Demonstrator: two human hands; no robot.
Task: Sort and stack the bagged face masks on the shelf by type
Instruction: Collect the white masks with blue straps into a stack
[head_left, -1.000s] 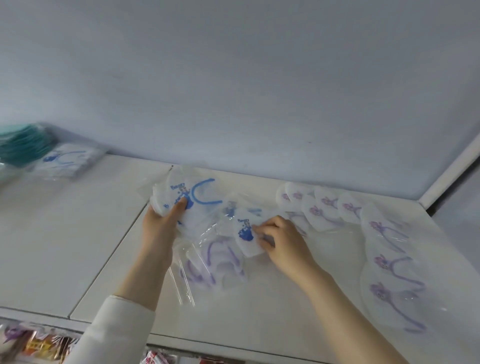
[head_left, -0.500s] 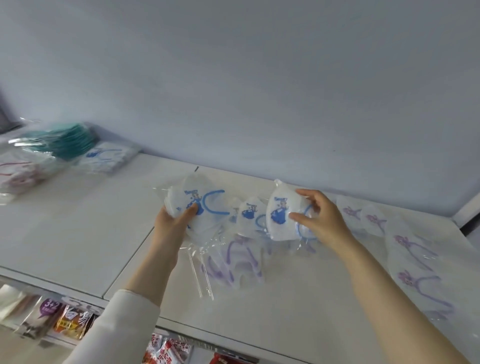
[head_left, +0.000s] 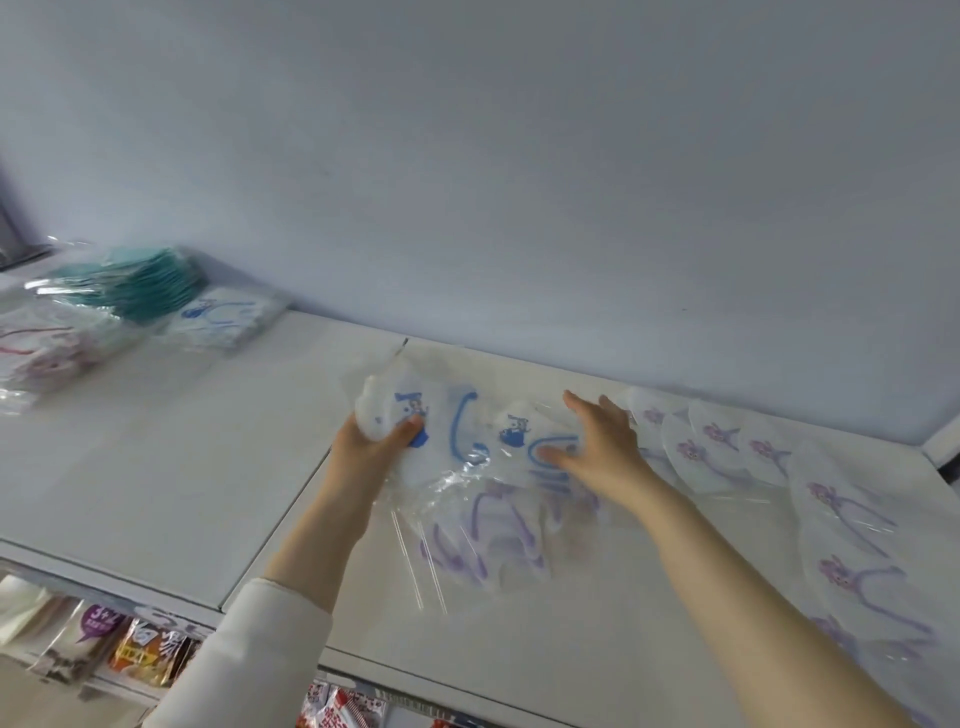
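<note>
My left hand (head_left: 374, 441) grips a small stack of bagged white masks with blue print (head_left: 415, 415) just above the white shelf (head_left: 156, 467). My right hand (head_left: 597, 441) is spread flat, fingers apart, resting on another blue-print bagged mask (head_left: 519, 431) beside that stack. Below both hands lie loose bagged masks with purple loops (head_left: 498, 530). A row of purple-print bagged masks (head_left: 722, 441) fans out along the back and curves toward the right front.
At the far left stand sorted piles: teal masks (head_left: 140, 286), blue-print masks (head_left: 223, 317) and pink-print masks (head_left: 41, 348). The grey wall rises behind the shelf. Snack packets (head_left: 140, 660) hang under the front edge.
My right hand lifted a blue-print mask, brought it leftward beside the stack held by my left hand, and now lies flat and open on it. The view has shifted left.
</note>
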